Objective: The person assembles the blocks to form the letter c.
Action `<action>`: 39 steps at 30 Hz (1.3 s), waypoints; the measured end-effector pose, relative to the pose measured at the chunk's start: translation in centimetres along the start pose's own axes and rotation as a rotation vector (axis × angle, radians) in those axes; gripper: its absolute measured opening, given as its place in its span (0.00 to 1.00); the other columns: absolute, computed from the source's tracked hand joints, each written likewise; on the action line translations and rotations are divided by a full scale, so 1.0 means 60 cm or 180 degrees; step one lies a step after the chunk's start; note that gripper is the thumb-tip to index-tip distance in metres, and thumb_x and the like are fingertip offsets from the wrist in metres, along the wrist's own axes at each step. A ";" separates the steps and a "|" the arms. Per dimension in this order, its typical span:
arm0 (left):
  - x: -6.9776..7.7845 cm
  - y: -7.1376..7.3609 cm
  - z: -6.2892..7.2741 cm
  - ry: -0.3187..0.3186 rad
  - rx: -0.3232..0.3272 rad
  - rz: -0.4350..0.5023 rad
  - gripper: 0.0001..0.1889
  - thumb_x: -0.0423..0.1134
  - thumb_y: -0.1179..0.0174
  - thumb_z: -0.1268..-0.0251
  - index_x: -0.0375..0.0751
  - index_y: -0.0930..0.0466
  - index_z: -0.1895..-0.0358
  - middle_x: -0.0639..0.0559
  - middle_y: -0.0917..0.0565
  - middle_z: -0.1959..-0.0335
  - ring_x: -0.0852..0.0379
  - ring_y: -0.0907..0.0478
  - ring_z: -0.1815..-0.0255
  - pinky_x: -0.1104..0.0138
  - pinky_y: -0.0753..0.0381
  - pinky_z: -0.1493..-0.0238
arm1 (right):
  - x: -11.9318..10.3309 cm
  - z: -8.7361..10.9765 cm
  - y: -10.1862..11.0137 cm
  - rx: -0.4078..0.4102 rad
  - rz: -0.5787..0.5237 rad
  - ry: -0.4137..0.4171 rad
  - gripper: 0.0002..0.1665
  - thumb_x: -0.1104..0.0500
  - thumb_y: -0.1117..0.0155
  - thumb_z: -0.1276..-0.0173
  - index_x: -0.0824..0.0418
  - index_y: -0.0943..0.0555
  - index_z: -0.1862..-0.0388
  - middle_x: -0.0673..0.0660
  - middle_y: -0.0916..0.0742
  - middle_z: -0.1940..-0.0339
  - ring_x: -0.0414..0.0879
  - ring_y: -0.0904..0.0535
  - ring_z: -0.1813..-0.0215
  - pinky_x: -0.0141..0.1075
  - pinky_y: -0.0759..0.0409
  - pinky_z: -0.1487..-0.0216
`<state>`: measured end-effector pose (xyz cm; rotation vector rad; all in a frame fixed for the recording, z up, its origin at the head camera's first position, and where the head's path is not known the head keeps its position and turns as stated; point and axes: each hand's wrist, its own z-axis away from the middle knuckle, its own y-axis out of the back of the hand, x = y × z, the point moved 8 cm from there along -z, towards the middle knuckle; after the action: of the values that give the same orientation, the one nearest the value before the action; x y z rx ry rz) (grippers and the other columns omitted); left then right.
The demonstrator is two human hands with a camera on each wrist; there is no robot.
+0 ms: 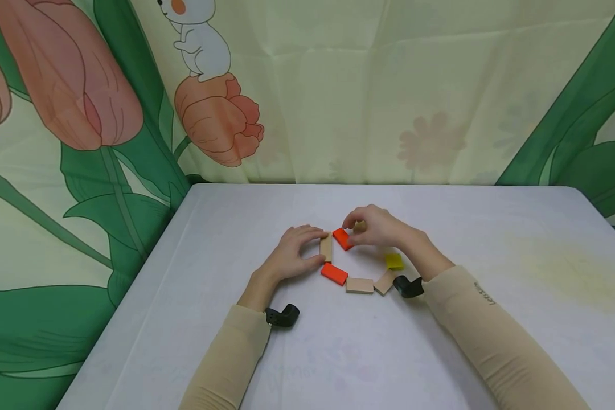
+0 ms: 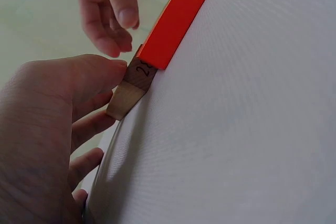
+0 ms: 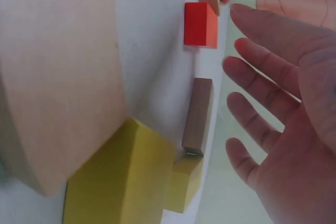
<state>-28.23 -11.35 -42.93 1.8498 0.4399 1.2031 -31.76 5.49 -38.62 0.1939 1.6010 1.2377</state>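
Note:
My left hand [image 1: 293, 255] holds a plain wooden block [image 1: 326, 248] between its thumb at the near end and fingers at the far end. Dark writing marks this wooden block [image 2: 137, 81] in the left wrist view. Touching its near end is a red block [image 1: 334, 274]. Another red block [image 1: 341, 239] lies slanted by its far end. Above that slanted red block [image 3: 198, 24], my right hand [image 1: 381, 225] hovers with loosely extended fingers, apart from it in the right wrist view. Behind the right hand, a wooden block [image 1: 360, 226] is partly hidden.
The curved row continues with a wooden block [image 1: 360, 286], an angled wooden block [image 1: 384, 282] and a yellow block [image 1: 394, 262] by my right wrist. A second yellow block [image 3: 184, 184] shows in the right wrist view. A white cloth covers the table [image 1: 307, 364]; a printed curtain [image 1: 328, 102] hangs behind.

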 end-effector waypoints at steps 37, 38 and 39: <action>-0.003 -0.001 0.001 0.0068 -0.0054 -0.0039 0.28 0.50 0.37 0.34 0.54 0.24 0.30 0.56 0.25 0.32 0.51 0.40 0.25 0.49 0.57 0.22 | -0.002 -0.020 -0.010 0.0176 0.0607 -0.0174 0.16 0.62 0.28 0.34 0.56 0.15 0.48 0.54 0.16 0.55 0.55 0.31 0.42 0.54 0.35 0.38; -0.003 -0.001 0.001 0.0075 -0.0055 -0.0038 0.28 0.50 0.37 0.34 0.54 0.24 0.30 0.56 0.25 0.32 0.52 0.40 0.25 0.49 0.58 0.22 | -0.003 -0.021 -0.009 0.0177 0.0624 -0.0166 0.16 0.62 0.28 0.34 0.56 0.15 0.48 0.54 0.16 0.55 0.55 0.31 0.42 0.54 0.35 0.38; -0.002 -0.001 0.001 0.0082 -0.0052 -0.0030 0.28 0.50 0.37 0.35 0.54 0.24 0.30 0.56 0.25 0.32 0.51 0.40 0.25 0.49 0.58 0.22 | -0.003 -0.022 -0.009 0.0178 0.0639 -0.0156 0.16 0.63 0.28 0.34 0.56 0.15 0.48 0.54 0.16 0.55 0.55 0.30 0.42 0.54 0.35 0.38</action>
<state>-28.24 -11.44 -43.05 1.8183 0.4512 1.2219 -32.52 4.32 -39.04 0.4261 1.6044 1.3308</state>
